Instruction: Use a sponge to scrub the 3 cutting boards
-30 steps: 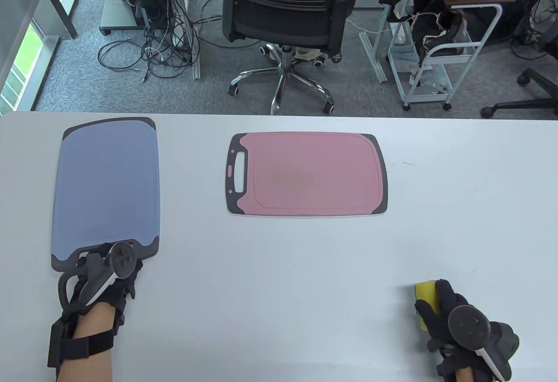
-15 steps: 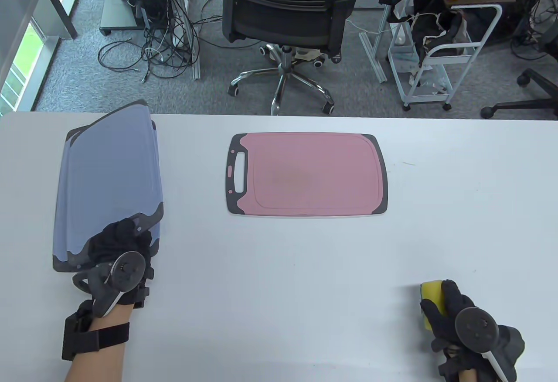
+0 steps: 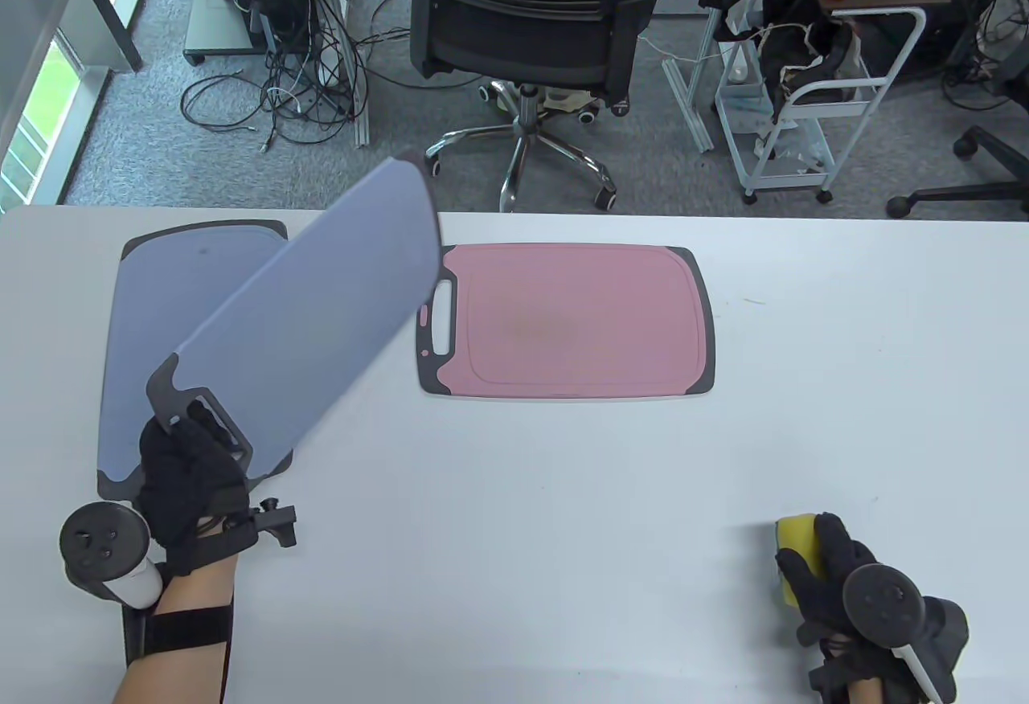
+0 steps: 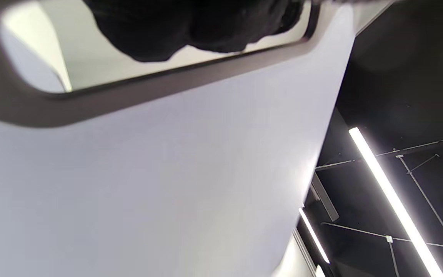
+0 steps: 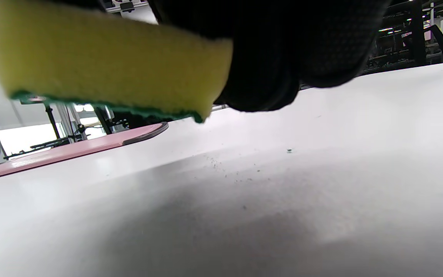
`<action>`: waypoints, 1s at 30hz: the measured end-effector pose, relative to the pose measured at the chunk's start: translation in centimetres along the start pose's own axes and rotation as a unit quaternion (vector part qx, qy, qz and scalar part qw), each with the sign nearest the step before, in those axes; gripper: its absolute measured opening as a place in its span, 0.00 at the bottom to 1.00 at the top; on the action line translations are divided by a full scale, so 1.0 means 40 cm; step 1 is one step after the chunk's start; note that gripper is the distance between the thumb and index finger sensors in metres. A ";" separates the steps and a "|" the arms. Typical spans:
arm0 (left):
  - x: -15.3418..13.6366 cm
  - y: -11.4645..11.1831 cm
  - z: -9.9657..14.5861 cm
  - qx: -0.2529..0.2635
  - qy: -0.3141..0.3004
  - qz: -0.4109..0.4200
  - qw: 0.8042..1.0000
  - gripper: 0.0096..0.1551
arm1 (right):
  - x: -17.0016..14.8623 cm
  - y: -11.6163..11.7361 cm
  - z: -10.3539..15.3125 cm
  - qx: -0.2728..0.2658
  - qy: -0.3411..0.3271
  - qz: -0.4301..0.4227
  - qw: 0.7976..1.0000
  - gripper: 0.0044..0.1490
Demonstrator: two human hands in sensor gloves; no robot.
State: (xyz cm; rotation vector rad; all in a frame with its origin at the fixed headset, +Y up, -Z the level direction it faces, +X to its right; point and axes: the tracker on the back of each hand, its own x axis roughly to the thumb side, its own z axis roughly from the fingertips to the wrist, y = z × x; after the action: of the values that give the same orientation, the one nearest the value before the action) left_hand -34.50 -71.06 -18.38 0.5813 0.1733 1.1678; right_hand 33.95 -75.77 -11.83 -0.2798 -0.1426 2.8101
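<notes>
Looking like an office or lab workspace: black mesh swivel chair (image 3: 526, 21) sitting on grey carpet (image 3: 161, 157), tangled black cables (image 3: 297, 85) trailing by metal frames, white wheeled metal cart (image 3: 812, 109) standing behind a plain white table (image 3: 563, 495), long ceiling strip lights (image 4: 390, 200) glowing overhead.

Three cutting boards are in view. Two are blue: a lifted blue board (image 3: 321, 310), raised at a tilt, and a flat blue board (image 3: 161, 302) lying on the white table (image 3: 563, 495) beneath it. The third is one pink board (image 3: 575, 322), lying flat at the table's middle. There is one yellow sponge (image 3: 796, 547) with a green underside. Two gloved hands show: one left hand (image 3: 185, 487) and one right hand (image 3: 828, 583). Behind the table stands one black office chair (image 3: 530, 13) and one white cart (image 3: 812, 93).
</notes>
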 end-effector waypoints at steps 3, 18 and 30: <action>-0.006 -0.033 0.008 -0.056 0.023 0.030 0.998 0.28 | 0.000 0.001 0.001 0.008 -0.001 0.002 1.000 0.49; -0.084 -0.268 0.104 -0.364 0.273 0.081 0.887 0.29 | 0.003 -0.003 0.008 0.000 -0.004 -0.015 1.000 0.49; -0.176 -0.347 0.125 -0.437 0.310 -0.045 0.843 0.30 | 0.310 0.030 -0.058 0.002 -0.123 0.009 0.992 0.49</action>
State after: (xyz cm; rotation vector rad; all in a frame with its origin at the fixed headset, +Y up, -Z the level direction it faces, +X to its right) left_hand -23.91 -82.79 -22.49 -0.6256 0.1896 1.1658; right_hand 22.51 -72.82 -16.42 0.0676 -0.1907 2.8522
